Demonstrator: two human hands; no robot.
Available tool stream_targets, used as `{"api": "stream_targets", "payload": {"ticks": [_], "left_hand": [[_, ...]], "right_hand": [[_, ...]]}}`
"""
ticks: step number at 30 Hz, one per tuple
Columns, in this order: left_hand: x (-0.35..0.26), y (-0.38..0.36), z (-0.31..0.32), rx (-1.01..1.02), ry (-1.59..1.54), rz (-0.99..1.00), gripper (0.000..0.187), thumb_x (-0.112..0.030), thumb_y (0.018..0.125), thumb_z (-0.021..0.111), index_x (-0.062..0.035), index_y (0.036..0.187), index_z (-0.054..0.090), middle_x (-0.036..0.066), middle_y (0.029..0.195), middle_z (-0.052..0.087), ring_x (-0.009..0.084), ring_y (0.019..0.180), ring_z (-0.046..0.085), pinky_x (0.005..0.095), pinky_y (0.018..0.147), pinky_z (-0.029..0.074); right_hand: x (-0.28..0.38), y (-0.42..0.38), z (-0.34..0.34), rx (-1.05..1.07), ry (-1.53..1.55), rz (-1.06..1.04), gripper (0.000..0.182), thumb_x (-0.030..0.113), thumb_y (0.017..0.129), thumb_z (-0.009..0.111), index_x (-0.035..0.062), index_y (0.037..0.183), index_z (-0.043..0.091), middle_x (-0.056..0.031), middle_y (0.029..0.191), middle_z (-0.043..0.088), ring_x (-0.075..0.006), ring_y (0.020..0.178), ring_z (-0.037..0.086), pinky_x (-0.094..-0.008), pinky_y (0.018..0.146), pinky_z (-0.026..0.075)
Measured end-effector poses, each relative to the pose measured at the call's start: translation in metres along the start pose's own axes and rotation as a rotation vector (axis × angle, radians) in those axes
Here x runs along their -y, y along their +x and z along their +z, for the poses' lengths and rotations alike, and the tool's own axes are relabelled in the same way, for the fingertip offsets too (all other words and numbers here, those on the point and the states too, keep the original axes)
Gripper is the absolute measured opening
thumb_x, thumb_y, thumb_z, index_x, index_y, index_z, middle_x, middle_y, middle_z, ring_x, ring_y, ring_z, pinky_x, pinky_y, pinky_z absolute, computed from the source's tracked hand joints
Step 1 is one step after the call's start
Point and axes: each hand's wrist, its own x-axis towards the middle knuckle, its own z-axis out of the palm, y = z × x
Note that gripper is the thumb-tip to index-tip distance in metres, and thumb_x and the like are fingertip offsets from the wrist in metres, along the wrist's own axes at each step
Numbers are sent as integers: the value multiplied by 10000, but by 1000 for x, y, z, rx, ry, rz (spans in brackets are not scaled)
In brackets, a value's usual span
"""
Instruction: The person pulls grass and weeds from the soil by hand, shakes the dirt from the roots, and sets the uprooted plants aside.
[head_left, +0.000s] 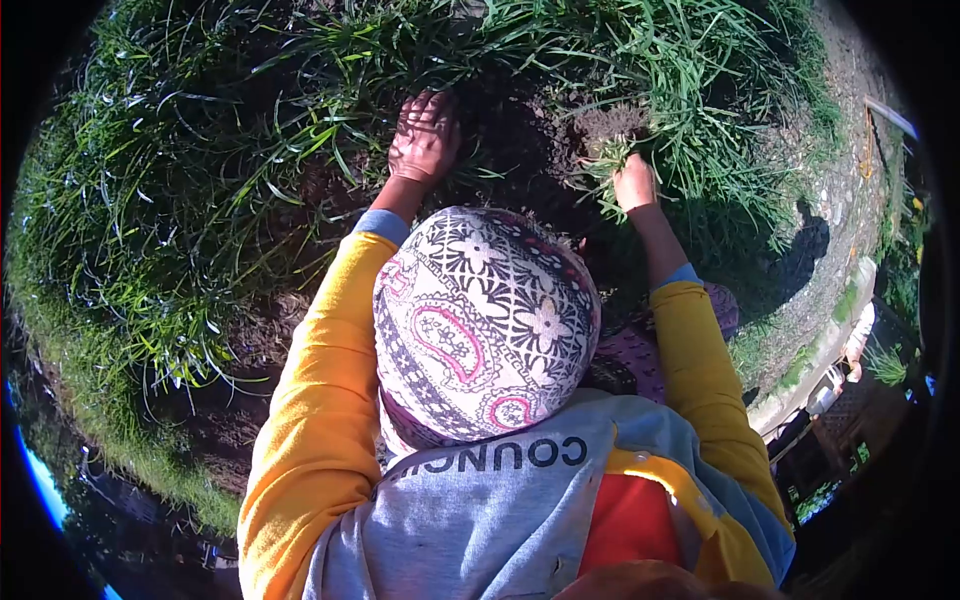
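Note:
My right hand (635, 184) is closed around a tuft of grass (610, 160), its green blades sticking out on the left of the fist. Just above that fist sits a clod of brown soil (612, 122), close to the tuft. Palm down, my left hand (424, 140) lies with fingers stretched out at the edge of the grass, beside dark bare soil (510, 130). Shade from the blades falls across its fingers. Between my forearms a knee in patterned cloth (485, 320) rises and hides the ground below it.
Long green grass (180, 170) grows thickly on the left, and more grass (700, 100) stands at the upper right. A stony path (845, 200) curves along the right side. Another person (860, 310) shows at the far right, beyond a pale kerb (800, 395).

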Motion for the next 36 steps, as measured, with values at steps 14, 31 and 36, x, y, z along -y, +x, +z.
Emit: {"api": "stream_targets", "payload": {"ticks": [14, 31, 36], "left_hand": [[-1, -3, 4, 42, 20, -24, 383, -241, 818, 518, -79, 1164, 521, 73, 1240, 474, 272, 1174, 404, 425, 1013, 282], [0, -4, 1, 43, -16, -24, 380, -256, 826, 508, -89, 1168, 519, 69, 1249, 464, 273, 1187, 392, 423, 1020, 272], [-1, -4, 1, 59, 9, -24, 384, -255, 824, 511, -94, 1173, 518, 72, 1248, 465, 271, 1189, 390, 421, 1019, 275]], "right_hand": [[74, 43, -21, -89, -67, -525, 334, 30, 788, 468, 200, 1042, 603, 32, 1246, 486, -281, 838, 598, -393, 732, 481], [71, -15, -10, 391, -239, -537, 245, 60, 787, 421, 46, 976, 577, -165, 999, 586, -334, 925, 562, -433, 812, 436], [79, 31, 8, 23, -197, -577, 510, 36, 801, 399, 226, 1273, 440, -168, 1126, 555, -331, 997, 546, -407, 864, 431]]}}
